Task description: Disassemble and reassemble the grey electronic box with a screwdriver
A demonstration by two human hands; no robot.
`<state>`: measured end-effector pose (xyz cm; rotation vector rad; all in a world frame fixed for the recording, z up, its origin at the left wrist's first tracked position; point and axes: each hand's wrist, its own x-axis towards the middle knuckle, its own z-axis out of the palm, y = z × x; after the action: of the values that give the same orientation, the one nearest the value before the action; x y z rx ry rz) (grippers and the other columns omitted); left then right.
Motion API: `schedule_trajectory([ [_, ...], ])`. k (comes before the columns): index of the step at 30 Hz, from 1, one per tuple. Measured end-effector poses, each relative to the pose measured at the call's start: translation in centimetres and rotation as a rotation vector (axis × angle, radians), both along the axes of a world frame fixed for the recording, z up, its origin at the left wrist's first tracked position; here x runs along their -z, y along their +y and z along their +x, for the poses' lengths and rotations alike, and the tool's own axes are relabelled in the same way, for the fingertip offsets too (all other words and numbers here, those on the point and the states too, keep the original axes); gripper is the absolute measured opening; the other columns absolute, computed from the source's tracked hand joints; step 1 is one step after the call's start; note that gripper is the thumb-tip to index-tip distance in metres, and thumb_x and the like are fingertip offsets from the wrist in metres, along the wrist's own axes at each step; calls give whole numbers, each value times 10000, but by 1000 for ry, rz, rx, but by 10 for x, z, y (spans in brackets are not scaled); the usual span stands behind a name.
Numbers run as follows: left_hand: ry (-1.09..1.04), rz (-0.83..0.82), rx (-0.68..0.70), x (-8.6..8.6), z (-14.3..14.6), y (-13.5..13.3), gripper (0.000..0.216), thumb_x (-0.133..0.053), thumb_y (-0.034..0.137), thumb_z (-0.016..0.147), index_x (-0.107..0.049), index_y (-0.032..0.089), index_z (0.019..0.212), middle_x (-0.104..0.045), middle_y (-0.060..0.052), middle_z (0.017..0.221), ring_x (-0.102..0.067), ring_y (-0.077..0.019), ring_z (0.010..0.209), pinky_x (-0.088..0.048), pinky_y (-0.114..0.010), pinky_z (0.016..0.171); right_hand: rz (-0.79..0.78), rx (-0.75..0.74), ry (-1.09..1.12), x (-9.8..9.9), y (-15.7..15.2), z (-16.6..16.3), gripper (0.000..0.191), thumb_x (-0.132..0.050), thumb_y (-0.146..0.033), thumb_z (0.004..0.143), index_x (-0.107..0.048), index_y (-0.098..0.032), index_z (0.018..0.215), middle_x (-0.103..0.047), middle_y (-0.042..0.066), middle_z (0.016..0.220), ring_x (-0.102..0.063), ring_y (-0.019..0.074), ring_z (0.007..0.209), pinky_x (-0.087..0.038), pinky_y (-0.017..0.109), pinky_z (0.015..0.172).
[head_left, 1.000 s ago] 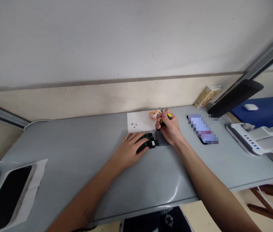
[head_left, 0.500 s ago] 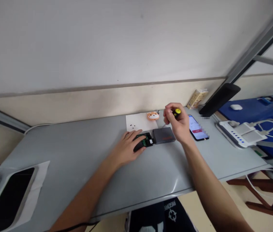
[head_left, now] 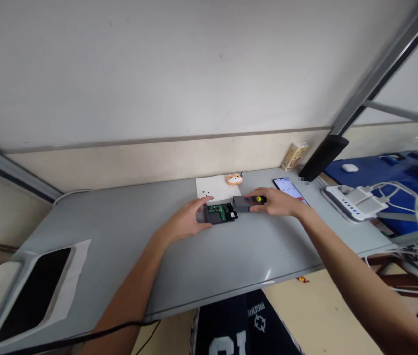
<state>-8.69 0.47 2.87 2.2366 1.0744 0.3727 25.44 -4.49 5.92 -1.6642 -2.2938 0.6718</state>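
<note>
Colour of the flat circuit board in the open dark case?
The flat circuit board is green, as the head view shows.

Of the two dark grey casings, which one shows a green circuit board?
The left casing, by the left hand: its green circuit board lies exposed; the right casing, by the right hand, shows none.

A white wall (head_left: 179, 74) fills the top of my feed, with a cream band (head_left: 149, 165) running below it. I have a glossy grey table (head_left: 120, 222) across the centre, light glinting near its front edge. Metal posts (head_left: 383, 69) slant at upper right and mid-left. I see a blue tabletop (head_left: 369, 167) at right, reddish-brown woodwork (head_left: 385, 264) lower right, and beige floor (head_left: 305, 315) at bottom.
</note>
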Motion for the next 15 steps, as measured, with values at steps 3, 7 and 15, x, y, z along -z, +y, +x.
schedule_trajectory([
  [3,-8,-20,-20,-1,0,1,865,-845,431,753,-454,367,1521,-627,-72,1328,-626,-290,1183,-494,-399,994,5,-36,13,-1,-1,-18,531,-637,-619,885,-667,-346,1340,-668,57,1344,-688,291,1092,-536,417,929],
  [7,23,27,-28,-2,4,-3,853,-880,464,702,-519,348,1466,-672,-62,1215,-659,-285,1081,-504,-384,932,100,-66,-16,13,-10,-42,560,-741,-521,837,-648,-315,1350,-632,64,1379,-714,262,995,-541,409,904],
  [15,86,226,-5,11,15,-5,919,-874,464,718,-457,293,1518,-710,-105,1193,-656,-355,1136,-516,-456,944,158,-128,-10,25,-6,-64,581,-772,-479,825,-636,-333,1371,-589,80,1455,-721,276,998,-559,429,857],
])
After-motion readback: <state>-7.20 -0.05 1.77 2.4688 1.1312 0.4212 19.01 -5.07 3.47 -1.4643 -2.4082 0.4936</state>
